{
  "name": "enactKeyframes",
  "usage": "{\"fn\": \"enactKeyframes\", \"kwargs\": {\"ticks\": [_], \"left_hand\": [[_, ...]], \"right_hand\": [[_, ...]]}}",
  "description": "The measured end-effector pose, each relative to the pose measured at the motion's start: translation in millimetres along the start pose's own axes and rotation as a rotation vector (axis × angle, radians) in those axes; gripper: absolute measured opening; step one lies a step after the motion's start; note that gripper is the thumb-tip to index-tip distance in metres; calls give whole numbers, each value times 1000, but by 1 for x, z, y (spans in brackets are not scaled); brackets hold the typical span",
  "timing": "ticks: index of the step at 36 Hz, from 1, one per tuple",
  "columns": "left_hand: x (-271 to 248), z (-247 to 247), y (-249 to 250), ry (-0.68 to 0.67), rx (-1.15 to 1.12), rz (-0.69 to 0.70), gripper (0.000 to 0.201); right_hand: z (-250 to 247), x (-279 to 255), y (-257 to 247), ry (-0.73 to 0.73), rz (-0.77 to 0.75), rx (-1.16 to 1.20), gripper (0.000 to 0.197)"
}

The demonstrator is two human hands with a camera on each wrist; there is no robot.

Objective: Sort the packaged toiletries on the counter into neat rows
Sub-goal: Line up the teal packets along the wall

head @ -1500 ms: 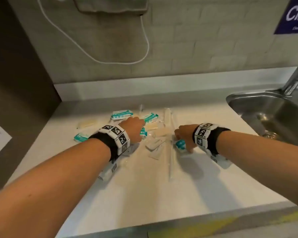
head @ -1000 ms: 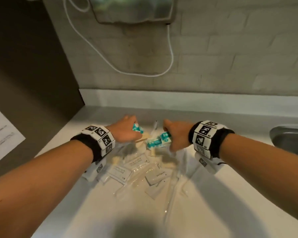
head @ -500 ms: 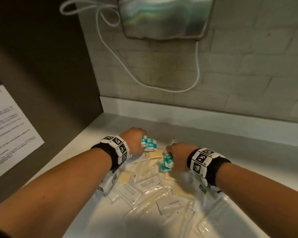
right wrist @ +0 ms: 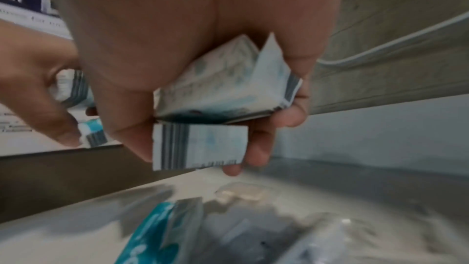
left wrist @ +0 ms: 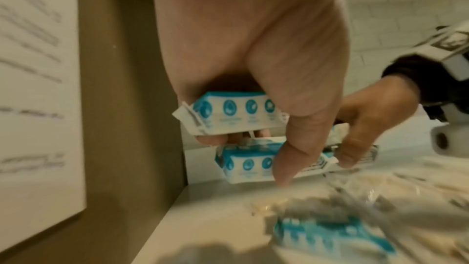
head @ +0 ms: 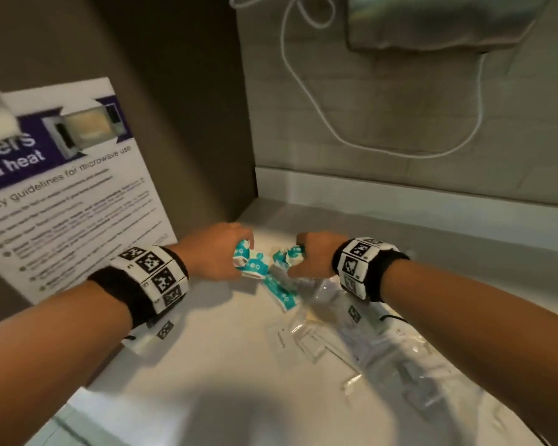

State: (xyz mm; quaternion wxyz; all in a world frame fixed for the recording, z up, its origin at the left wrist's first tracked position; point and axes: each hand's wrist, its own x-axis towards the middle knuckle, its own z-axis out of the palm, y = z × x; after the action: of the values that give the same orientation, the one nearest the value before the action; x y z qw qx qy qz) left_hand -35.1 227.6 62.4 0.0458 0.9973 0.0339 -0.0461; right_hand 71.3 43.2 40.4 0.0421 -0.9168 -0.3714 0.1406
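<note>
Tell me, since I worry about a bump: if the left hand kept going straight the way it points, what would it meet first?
Probably the back wall: the left hand, gripping teal packets, points that way over bare counter. Depth is unclear.

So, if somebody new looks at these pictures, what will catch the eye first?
Most likely the teal and white packets bunched in both hands over the far left corner of the counter: the left hand holds some, the right hand holds others. Next, the clear wrapped items heaped on the counter under the right arm. On the left wall hangs a purple and white microwave notice.
</note>
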Motion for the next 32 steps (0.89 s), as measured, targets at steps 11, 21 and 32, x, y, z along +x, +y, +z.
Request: {"fn": "enactKeyframes", "kwargs": {"ticks": [11,21,32], "left_hand": [[-13,53,-39,-174,-55,24,52],[2,69,-52,-93,-96,69,53],[12,68,-74,9,-429,-64,70]], "right_hand": [[46,32,-49,-80,82,-75,87],[21,56,-52,-44,107,157,49],[35,100,-72,-3,221,285,65]]}}
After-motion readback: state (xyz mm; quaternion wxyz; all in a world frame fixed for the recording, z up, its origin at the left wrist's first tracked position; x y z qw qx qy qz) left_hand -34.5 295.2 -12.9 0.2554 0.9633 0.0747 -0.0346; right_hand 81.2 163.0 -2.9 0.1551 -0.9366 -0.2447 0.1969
